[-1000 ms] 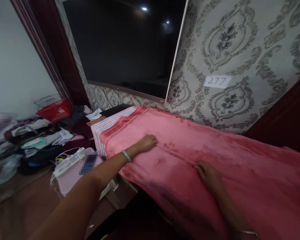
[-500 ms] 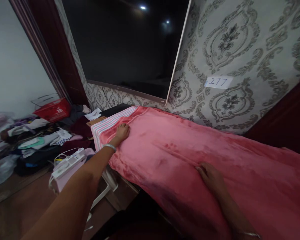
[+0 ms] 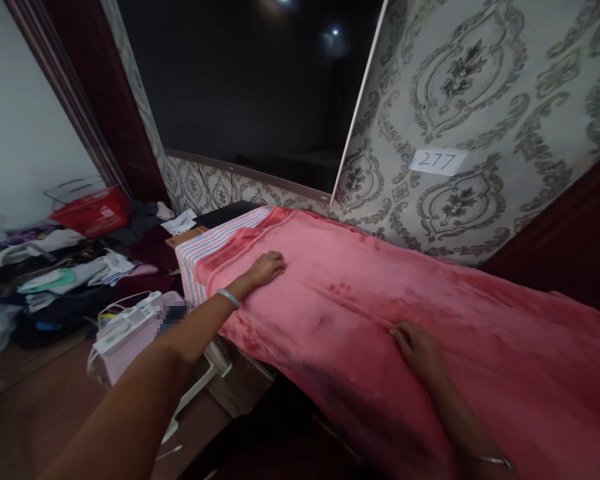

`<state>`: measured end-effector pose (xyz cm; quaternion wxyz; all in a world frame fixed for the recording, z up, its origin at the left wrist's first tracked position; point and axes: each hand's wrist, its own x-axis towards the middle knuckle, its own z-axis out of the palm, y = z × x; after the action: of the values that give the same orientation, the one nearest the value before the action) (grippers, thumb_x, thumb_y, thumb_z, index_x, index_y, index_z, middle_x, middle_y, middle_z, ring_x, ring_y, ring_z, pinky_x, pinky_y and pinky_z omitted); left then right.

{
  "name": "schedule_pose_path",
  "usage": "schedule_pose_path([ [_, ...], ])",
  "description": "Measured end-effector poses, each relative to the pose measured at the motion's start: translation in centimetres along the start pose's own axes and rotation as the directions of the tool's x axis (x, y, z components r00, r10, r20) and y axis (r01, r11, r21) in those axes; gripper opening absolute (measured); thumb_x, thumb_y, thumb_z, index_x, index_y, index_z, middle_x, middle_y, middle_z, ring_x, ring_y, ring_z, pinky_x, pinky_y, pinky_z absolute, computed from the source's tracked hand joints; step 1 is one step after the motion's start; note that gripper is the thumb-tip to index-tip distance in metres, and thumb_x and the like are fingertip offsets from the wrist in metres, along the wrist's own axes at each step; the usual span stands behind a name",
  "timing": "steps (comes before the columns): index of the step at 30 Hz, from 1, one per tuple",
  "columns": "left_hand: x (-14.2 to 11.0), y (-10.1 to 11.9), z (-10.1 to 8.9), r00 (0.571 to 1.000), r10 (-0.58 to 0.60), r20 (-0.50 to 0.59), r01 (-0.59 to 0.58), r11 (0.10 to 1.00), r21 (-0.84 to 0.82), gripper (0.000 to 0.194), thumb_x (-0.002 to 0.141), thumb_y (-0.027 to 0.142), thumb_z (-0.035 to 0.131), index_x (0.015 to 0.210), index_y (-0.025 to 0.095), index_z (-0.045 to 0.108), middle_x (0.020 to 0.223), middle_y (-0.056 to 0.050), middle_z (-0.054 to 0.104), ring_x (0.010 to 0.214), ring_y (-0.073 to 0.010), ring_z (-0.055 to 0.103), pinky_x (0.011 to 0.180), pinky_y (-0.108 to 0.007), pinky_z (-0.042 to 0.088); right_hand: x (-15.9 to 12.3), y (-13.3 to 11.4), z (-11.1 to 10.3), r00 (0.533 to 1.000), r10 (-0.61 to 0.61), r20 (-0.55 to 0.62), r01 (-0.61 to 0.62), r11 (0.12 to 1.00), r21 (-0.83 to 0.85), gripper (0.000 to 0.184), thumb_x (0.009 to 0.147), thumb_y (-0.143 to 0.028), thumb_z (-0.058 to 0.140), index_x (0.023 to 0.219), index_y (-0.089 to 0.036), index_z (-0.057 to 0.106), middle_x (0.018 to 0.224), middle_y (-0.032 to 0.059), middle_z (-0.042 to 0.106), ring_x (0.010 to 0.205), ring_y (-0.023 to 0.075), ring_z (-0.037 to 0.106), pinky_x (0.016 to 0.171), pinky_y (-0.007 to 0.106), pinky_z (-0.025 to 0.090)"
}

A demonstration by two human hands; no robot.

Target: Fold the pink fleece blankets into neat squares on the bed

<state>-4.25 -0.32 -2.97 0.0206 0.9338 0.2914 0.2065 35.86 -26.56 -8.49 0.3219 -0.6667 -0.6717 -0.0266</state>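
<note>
A pink fleece blanket lies spread over a long surface, its darker red edge showing at the left end. My left hand rests on its top near that end, fingers lightly bent against the pile and gripping nothing that shows. Lower right, my right hand has thumb and fingers drawn together on the blanket, at the end of a shallow crease running up toward the left. A striped white cloth sticks out from under the blanket's left end.
Behind is a wall-mounted television. On the left, a red basket stands by heaped clothes. A white power strip lies on a pink surface, with white stool legs close by. A paper marked 277 hangs on the wall.
My left hand has slid right across the blanket, away from its left edge, and more of the red border shows. My right hand stays at the crease. The view has shifted slightly.
</note>
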Motion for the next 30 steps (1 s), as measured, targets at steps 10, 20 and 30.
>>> schedule_pose_path([
  [10, 0.7, 1.0, 0.5, 0.978, -0.173, -0.121, 0.168, 0.985, -0.046, 0.020, 0.095, 0.017, 0.045, 0.091, 0.018, 0.064, 0.102, -0.012, 0.069, 0.098, -0.0230, 0.062, 0.093, -0.039, 0.049, 0.0, -0.6, -0.3, 0.997, -0.050, -0.056, 0.050, 0.999, -0.010, 0.046, 0.101, -0.056, 0.038, 0.079, -0.023, 0.062, 0.077, 0.0071, 0.066, 0.076, 0.0238, 0.061, 0.070, 0.035, 0.046],
  [20, 1.2, 2.5, -0.1, 0.918, -0.349, -0.188, 0.359, 0.933, 0.016, 0.024, 0.095, 0.012, 0.036, 0.097, 0.017, 0.059, 0.094, -0.013, 0.070, 0.089, -0.0242, 0.064, 0.080, -0.035, 0.047, 0.1, -0.7, -0.5, 0.958, -0.143, -0.248, 0.133, 0.990, -0.054, 0.042, 0.103, -0.052, 0.039, 0.084, -0.022, 0.062, 0.081, 0.0076, 0.067, 0.078, 0.0231, 0.062, 0.072, 0.035, 0.047],
  [30, 2.6, 3.8, -4.2, 0.916, -0.352, -0.195, 0.381, 0.914, 0.138, 0.031, 0.103, 0.038, 0.039, 0.099, 0.019, 0.063, 0.092, -0.012, 0.074, 0.087, -0.0245, 0.070, 0.073, -0.031, 0.044, 0.1, -1.1, -1.5, 0.911, -0.145, -0.386, 0.100, 0.986, -0.134, 0.038, 0.105, -0.045, 0.040, 0.080, -0.023, 0.058, 0.074, 0.0046, 0.062, 0.072, 0.0211, 0.056, 0.068, 0.033, 0.043],
])
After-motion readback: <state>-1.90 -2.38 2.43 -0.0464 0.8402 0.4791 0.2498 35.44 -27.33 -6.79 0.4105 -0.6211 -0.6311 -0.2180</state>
